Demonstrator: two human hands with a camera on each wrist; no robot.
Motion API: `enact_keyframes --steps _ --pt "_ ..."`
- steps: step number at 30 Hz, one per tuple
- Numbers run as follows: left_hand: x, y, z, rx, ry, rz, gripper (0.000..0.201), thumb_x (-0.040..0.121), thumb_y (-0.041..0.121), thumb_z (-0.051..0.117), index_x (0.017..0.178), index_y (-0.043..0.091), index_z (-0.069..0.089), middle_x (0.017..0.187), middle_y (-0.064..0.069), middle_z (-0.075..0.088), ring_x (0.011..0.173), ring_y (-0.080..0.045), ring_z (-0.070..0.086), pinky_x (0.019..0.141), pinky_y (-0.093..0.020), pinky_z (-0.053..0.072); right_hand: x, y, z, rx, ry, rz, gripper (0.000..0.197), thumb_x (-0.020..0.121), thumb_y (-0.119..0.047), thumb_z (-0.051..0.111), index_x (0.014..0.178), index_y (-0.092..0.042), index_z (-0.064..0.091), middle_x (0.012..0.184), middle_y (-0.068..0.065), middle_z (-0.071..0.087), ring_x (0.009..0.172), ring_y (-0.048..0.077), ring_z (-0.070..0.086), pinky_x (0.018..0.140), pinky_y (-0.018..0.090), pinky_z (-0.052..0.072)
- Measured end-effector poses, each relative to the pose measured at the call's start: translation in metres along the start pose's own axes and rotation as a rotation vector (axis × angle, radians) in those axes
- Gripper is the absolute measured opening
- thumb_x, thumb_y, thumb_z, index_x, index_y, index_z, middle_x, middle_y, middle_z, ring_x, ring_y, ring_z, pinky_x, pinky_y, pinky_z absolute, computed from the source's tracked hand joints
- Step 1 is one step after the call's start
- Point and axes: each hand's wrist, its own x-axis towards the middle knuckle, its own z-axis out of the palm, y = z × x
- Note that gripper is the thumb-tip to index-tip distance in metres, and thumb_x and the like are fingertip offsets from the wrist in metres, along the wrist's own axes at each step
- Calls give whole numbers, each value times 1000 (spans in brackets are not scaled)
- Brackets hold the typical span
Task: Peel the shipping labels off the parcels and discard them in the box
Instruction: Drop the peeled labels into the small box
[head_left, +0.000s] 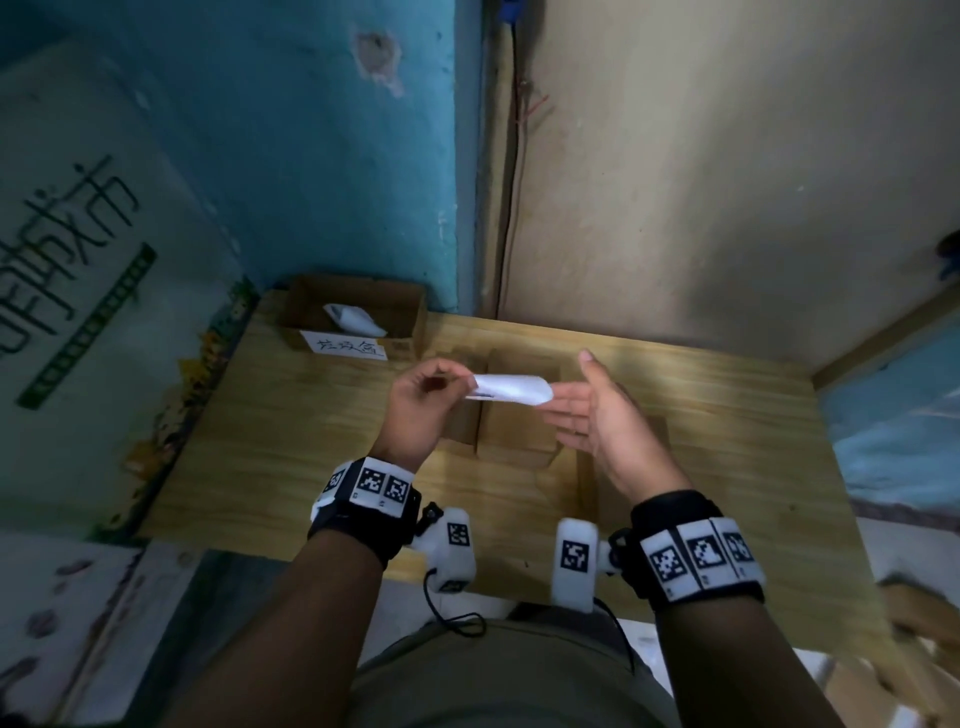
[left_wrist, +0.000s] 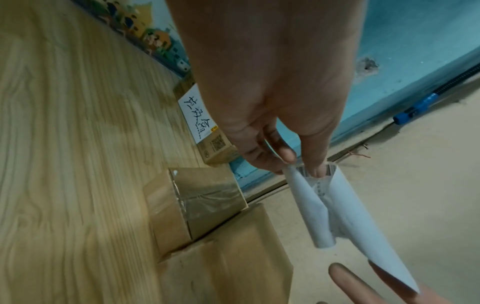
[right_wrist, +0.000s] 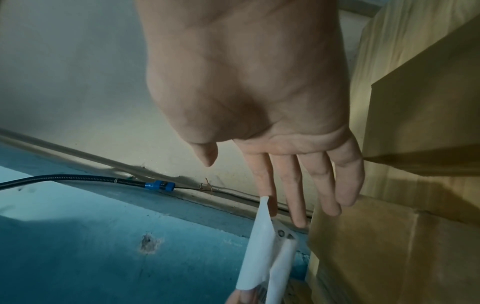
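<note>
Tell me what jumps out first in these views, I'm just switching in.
A curled white shipping label hangs in mid-air above the brown parcels, pinched at one end by the left hand while the open right hand touches its other end. At the table's far left corner stands the discard box, one crumpled label inside.

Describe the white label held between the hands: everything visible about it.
The shipping label is a white paper sheet, peeled free and curled lengthwise into a loose roll, with a barcode and faint print showing inside the curl. It hangs in the air above the brown parcels, roughly level. The left hand pinches one end between thumb and fingers; the other end touches the straight fingers of the right hand.
</note>
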Motion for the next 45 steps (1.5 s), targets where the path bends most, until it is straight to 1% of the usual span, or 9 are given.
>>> enact_keyframes --steps 7,11,23,25,29,32,37,42,45 --pt "5 -4 -14 80 58 48 12 83 1 73 81 13 75 82 -10 71 79 -16 62 82 -30 52 13 0 18 -31 -34 -11 57 100 -60 40 118 -12 65 110 8 75 103 21 72 85 37 52" --pt "9 -9 -22 59 83 26 23 81 2 75 75 24 75 80 1 73 80 -17 65 84 -35 53 17 -2 24 -51 -48 -28 51 102 -57 40 111 -14 67 104 4 78 99 20 74 85 37 52" --pt "18 -5 -35 -50 78 -45 9 82 -3 72 84 6 73 78 -3 73 74 -12 66 72 -23 55 25 -9 35 -57 -96 -37 43 103 -52 42 120 -20 65 109 3 77 98 21 75 97 42 52" --pt "20 -4 -41 -54 121 -75 5 84 -1 72 88 2 74 80 -8 73 71 -10 66 67 -20 54 28 -12 39 -37 -130 -24 38 103 -49 41 123 -23 60 110 3 76 100 23 74 99 43 50" --pt "24 -4 -62 -68 219 -122 7 84 2 74 90 3 75 89 -19 74 80 -21 70 76 -28 59 35 -18 50 -42 -169 -33 42 104 -48 40 131 -22 57 114 4 74 102 23 73 96 41 51" --pt "28 -7 -81 -109 304 -194 6 85 0 72 90 4 74 93 -17 73 87 -23 69 75 -22 59 39 -20 57 -54 -187 -48 46 104 -49 40 134 -20 58 117 5 74 103 23 73 93 39 53" --pt "35 -8 -110 -207 530 -270 8 83 -4 71 91 -3 72 87 -17 72 80 -23 69 66 -18 57 39 -20 63 -76 -222 -60 44 103 -51 38 130 -22 58 120 6 73 105 23 72 97 40 53" --pt "51 -7 -118 -299 586 -327 13 84 -4 71 97 -7 69 90 -19 72 81 -23 72 65 -18 58 43 -17 62 -87 -225 -54 45 104 -51 38 131 -22 59 118 4 74 104 22 73 94 38 53" --pt "67 -9 -119 -253 493 -329 9 91 -5 61 92 3 64 90 -11 67 83 -19 68 68 -17 56 46 -18 59 -75 -203 -21 43 104 -49 38 130 -22 59 119 5 74 105 23 73 88 36 53"
